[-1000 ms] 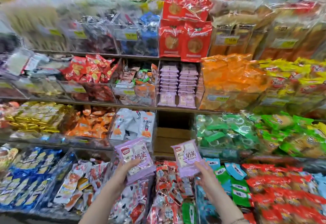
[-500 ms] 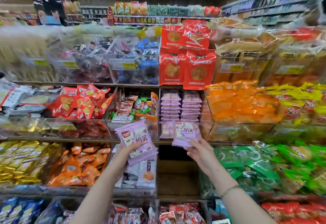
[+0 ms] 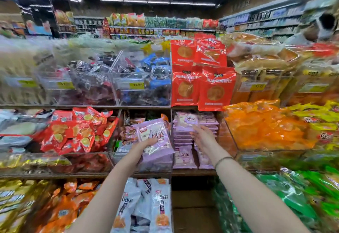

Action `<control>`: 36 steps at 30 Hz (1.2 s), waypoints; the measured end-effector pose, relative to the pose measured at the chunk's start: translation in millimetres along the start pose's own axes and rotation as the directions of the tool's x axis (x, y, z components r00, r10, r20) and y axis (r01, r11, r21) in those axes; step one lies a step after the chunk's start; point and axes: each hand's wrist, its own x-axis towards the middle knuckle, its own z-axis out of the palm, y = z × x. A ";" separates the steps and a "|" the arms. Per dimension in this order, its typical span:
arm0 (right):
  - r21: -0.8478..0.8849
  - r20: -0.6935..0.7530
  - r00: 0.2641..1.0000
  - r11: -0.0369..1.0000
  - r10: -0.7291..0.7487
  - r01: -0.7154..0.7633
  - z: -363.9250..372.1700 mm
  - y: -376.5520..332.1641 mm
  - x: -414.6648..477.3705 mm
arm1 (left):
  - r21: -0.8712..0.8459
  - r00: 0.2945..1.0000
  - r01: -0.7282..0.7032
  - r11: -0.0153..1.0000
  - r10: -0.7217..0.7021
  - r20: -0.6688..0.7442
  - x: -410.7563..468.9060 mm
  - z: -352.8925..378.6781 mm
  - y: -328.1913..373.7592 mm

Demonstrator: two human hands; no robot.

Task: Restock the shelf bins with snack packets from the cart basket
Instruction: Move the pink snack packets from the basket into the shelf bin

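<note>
Since a second ago both hands have climbed from the low bins to the middle shelf [image 3: 192, 172], and the packet the right hand was carrying has reached the purple stack [image 3: 183, 137]. The right hand [image 3: 202, 138] now reaches into that compartment with its fingers fairly straight and loose, gripping nothing. The second packet [image 3: 191, 119] lies on top of the stack, just beyond the fingertips, and blur hides whether they still touch its lower edge. A thin bracelet [image 3: 222, 159] circles that wrist. The left hand [image 3: 145, 147] grasps the other purple packet [image 3: 157, 133] from below, thumb over its front. It holds the packet tilted in the air in front of the compartment just left of the stack, apart from the stack. More purple packets stand upright at the front of the stack's compartment. Red packets [image 3: 78, 130] fill the bin further left, and orange bags [image 3: 266, 126] fill the bin to the right. Large red bags [image 3: 200, 86] stand on the shelf above the stack. White packets [image 3: 146, 201] sit one shelf down, under the left forearm. The edges of the view are smeared.
</note>
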 end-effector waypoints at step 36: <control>-0.308 0.298 0.954 0.950 0.045 0.051 28.2 15.8 -72.4 | 0.141 0.967 0.068 0.988 -0.030 -0.254 -0.2 17.5 8.1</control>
